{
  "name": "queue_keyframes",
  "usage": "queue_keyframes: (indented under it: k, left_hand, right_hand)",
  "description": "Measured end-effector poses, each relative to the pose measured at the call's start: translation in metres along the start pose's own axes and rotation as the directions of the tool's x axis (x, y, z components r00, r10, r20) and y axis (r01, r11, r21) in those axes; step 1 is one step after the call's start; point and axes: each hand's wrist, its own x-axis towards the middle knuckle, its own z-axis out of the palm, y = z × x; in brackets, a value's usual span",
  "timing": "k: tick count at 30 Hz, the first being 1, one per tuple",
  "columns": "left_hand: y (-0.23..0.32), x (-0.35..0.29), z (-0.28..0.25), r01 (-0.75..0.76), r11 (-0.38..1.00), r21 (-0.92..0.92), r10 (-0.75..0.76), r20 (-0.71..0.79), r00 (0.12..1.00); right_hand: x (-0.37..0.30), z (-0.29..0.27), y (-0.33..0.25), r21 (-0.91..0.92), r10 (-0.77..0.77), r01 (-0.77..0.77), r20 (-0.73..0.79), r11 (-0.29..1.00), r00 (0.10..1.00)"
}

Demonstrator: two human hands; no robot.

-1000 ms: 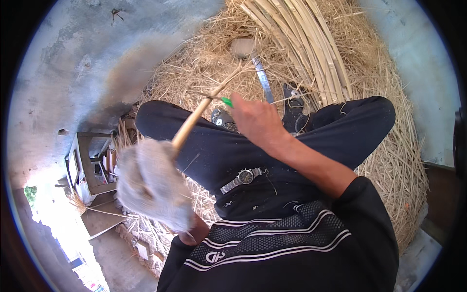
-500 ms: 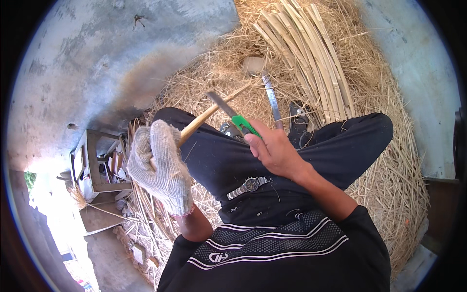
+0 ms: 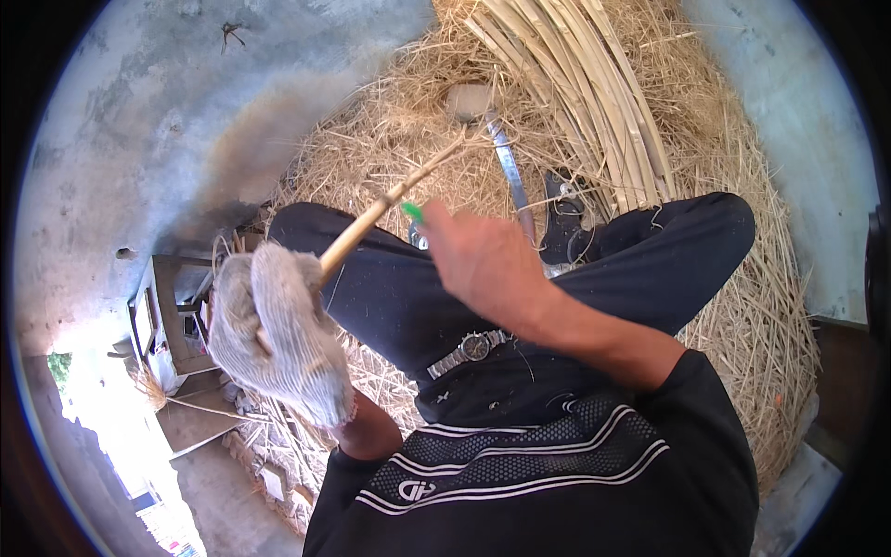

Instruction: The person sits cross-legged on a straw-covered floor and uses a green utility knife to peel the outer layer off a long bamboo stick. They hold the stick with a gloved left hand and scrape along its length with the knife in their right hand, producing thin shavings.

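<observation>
My left hand [image 3: 278, 325], in a pale knitted glove, is closed round the lower end of a split bamboo strip [image 3: 357, 226]. The strip slants up and to the right, its thin far end over the straw. My bare right hand [image 3: 483, 265] grips a green utility knife [image 3: 412, 213], mostly hidden behind the fingers. Its dark blade meets or lies over the strip near the middle; I cannot tell how firmly it touches. A metal-strapped wristwatch [image 3: 473, 348] lies on the dark cloth of my lap.
Beyond my crossed legs a long blade with a handle [image 3: 509, 167] lies on straw [image 3: 390, 116], near a grey block [image 3: 469, 100]. Long bamboo strips [image 3: 594, 93] are bundled at the far right. A wooden frame [image 3: 181, 311] stands left, by a concrete wall [image 3: 139, 139].
My right hand has moved left and turned, bringing the knife blade from beside the bamboo strip onto or across it. The gloved left hand has shifted slightly left, still holding the strip.
</observation>
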Motion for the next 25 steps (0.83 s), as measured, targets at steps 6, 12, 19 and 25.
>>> queue_keyframes:
  k: [6, 12, 19, 25]
  left_hand:
    - [0.003, 0.002, 0.001, -0.202, 0.963, 0.180, 0.180, 0.127, 0.975]
    - [0.020, 0.001, -0.001, 0.004, 0.996, -0.087, 0.010, 0.156, 0.988]
    - [0.007, 0.000, 0.005, 0.017, 0.984, -0.177, 0.005, 0.124, 0.992]
    - [0.002, -0.002, -0.003, -0.046, 0.996, -0.073, 0.061, 0.219, 0.974]
  right_hand:
    - [0.015, 0.046, 0.075, -0.193, 0.045, -0.054, -0.051, 0.980, 0.998]
    - [0.035, 0.056, 0.078, 0.113, 0.220, -0.234, 0.123, 0.966, 0.968]
    - [0.027, 0.020, 0.059, 0.446, -0.059, 0.059, -0.014, 0.893, 0.998]
    - [0.018, 0.052, 0.075, -0.127, 0.263, -0.242, 0.193, 0.962, 0.945]
